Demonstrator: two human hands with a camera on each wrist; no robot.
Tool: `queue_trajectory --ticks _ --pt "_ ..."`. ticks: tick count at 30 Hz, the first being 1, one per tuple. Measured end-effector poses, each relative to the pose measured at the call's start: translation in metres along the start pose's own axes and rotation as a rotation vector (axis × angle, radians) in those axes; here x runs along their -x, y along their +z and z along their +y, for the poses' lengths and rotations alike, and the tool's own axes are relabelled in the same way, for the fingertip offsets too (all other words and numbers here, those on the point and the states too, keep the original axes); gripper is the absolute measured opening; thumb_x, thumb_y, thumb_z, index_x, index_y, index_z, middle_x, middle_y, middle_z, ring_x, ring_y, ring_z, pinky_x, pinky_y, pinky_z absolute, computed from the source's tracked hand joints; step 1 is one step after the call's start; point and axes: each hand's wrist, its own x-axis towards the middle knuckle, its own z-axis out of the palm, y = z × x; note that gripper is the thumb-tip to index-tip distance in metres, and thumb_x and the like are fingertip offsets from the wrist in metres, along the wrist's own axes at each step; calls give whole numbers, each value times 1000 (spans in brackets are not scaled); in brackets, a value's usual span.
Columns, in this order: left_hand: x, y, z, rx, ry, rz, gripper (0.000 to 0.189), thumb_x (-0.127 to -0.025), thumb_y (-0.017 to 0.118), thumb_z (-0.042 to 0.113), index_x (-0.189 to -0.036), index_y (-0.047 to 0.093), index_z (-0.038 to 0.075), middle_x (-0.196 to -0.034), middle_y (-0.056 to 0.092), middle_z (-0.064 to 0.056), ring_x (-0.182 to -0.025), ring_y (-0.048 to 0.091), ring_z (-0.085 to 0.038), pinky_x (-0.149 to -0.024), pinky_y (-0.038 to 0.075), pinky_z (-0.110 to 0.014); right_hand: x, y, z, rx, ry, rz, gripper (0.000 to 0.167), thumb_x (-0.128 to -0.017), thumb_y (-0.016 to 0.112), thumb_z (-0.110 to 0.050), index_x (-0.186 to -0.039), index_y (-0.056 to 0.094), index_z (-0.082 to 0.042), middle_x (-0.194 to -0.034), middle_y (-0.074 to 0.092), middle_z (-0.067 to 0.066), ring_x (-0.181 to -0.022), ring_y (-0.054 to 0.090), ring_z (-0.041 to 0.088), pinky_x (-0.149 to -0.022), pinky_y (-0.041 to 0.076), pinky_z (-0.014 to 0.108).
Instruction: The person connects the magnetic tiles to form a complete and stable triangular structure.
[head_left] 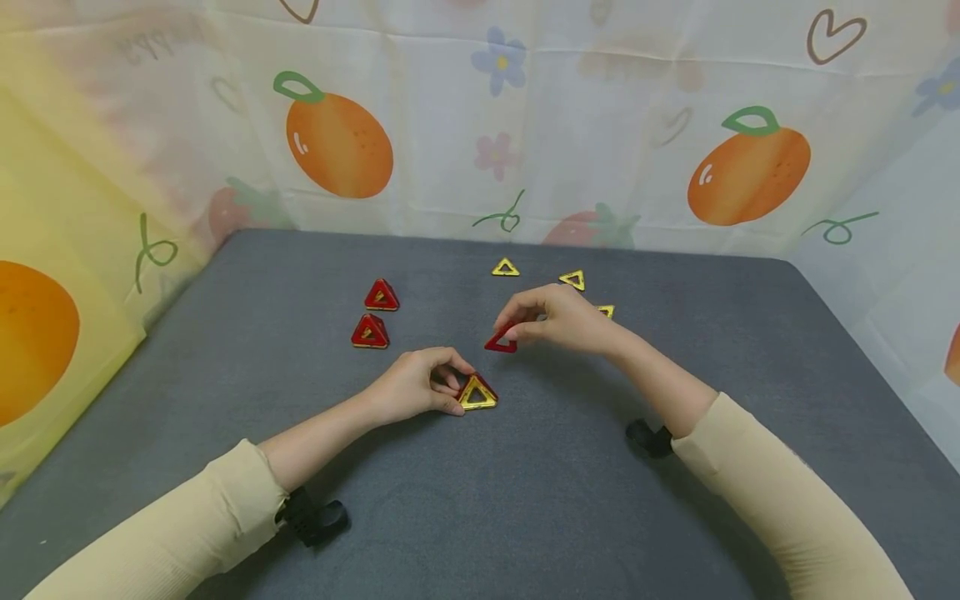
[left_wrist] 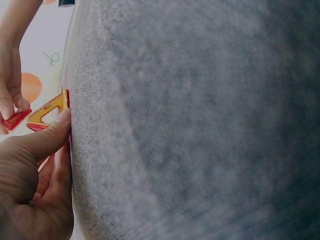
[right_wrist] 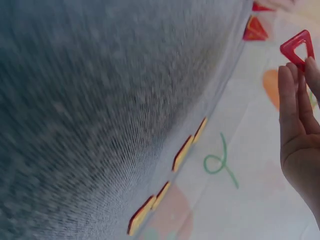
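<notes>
My left hand [head_left: 412, 383] grips a partly built pyramid of triangular tiles [head_left: 477, 403] low on the table, its front face yellow and its other visible sides red. In the left wrist view the thumb presses the yellow tile [left_wrist: 44, 113] of that pyramid. Up and to the right, my right hand [head_left: 558, 317] pinches a single red triangular tile [head_left: 501, 342] between thumb and fingers, raised above the table. The same red tile [right_wrist: 287, 49] appears by the fingertips in the right wrist view, apart from the pyramid.
Two red tile pyramids [head_left: 382, 295] [head_left: 371, 332] stand left of the hands. Yellow triangular tiles [head_left: 506, 267] [head_left: 573, 279] [head_left: 606, 311] lie toward the back, the rightmost partly hidden by the right hand. A printed cloth [head_left: 450, 125] hangs behind the grey table [head_left: 525, 517].
</notes>
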Motion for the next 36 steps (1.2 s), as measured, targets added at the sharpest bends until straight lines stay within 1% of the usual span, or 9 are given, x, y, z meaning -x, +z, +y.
queue_trajectory --ticks 2,6,8,12,16,23,30,36 --pt "0 0 0 -7 3 0 43 -74 86 9 -113 67 8 -97 69 -9 -84 63 -10 -73 57 -20 2 5 -3 29 -20 -5 13 -89 73 -13 -102 74 -17 -93 77 4 -84 73 24 -77 61 40" --pt "-1 1 -1 -15 8 -2 43 -74 85 9 -113 67 8 -97 70 -8 -85 64 -9 -74 58 -20 6 14 -8 97 -63 -13 12 -86 77 -15 -97 73 -18 -83 75 -2 -77 71 15 -70 58 32" --pt "-2 1 -2 -15 6 -1 43 -74 85 8 -113 67 8 -98 70 -8 -85 64 -10 -74 58 -20 6 19 -11 120 -79 -20 12 -84 79 -15 -94 72 -18 -81 74 -4 -76 68 10 -68 56 28" --pt "-1 1 -2 -19 16 -1 43 -75 85 8 -114 67 8 -99 70 -8 -85 64 -9 -75 58 -20 7 28 -13 136 -104 -52 12 -83 80 -14 -89 70 -16 -82 73 -3 -75 67 5 -67 56 24" --pt "-1 2 -2 -27 20 1 43 -75 85 9 -113 67 10 -100 70 -7 -86 65 -9 -75 58 -20 7 34 -16 139 -94 -85 11 -83 80 -16 -88 70 -17 -82 72 -3 -75 67 4 -68 56 23" --pt "0 2 -4 -34 30 -4 43 -75 85 10 -114 66 7 -101 71 -9 -88 67 -9 -77 58 -20 5 42 -17 156 -74 -113 12 -83 80 -15 -88 69 -15 -80 72 -3 -73 65 3 -66 56 22" --pt "1 1 -2 -53 29 2 43 -76 85 12 -114 66 6 -97 71 -9 -89 70 -12 -77 58 -21 3 46 -18 159 -57 -124 12 -83 80 -15 -90 69 -15 -81 72 -2 -73 65 4 -67 56 21" --pt "1 1 -3 -37 30 2 44 -75 85 11 -115 65 6 -94 71 -8 -91 72 -18 -77 59 -21 3 48 -19 178 -61 -113 12 -83 80 -15 -90 69 -15 -81 72 -2 -71 65 3 -66 55 20"
